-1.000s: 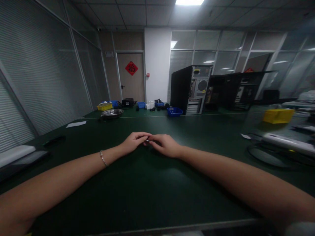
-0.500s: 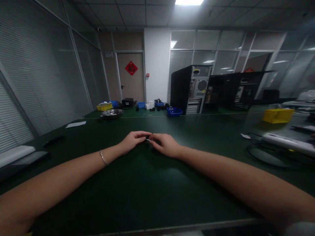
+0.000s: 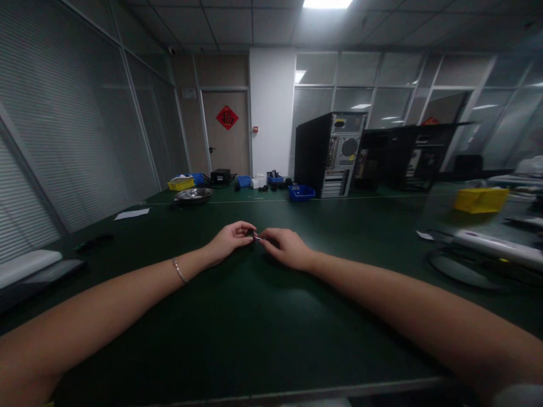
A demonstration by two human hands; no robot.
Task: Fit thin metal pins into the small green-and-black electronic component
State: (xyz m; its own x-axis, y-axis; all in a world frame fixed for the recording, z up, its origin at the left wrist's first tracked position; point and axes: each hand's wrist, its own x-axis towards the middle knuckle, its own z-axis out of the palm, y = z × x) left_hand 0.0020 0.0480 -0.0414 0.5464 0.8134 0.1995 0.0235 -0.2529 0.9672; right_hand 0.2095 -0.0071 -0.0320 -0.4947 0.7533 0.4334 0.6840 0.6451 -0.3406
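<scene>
My left hand (image 3: 229, 242) is closed in a pinch on a small dark piece (image 3: 251, 233), too small to name. Opposite it, my right hand (image 3: 287, 247) pinches a thin silvery rod-like piece (image 3: 257, 238) whose end meets the dark piece. The fingertips of both hands are close together, just over the dark green tabletop (image 3: 254, 328). Fingers cover most of both pieces. A silver bracelet (image 3: 179, 271) circles my left wrist.
A metal bowl (image 3: 194, 195), a blue bin (image 3: 301, 193) and a black computer tower (image 3: 326, 155) stand toward the back. White paper (image 3: 132, 214) lies at left. On the right are a yellow bin (image 3: 481, 200) and a white device (image 3: 496, 243) with cables.
My left fingertips have drawn back slightly from the right ones and their pinch has shifted, so the dark piece shows more. The right hand has barely moved.
</scene>
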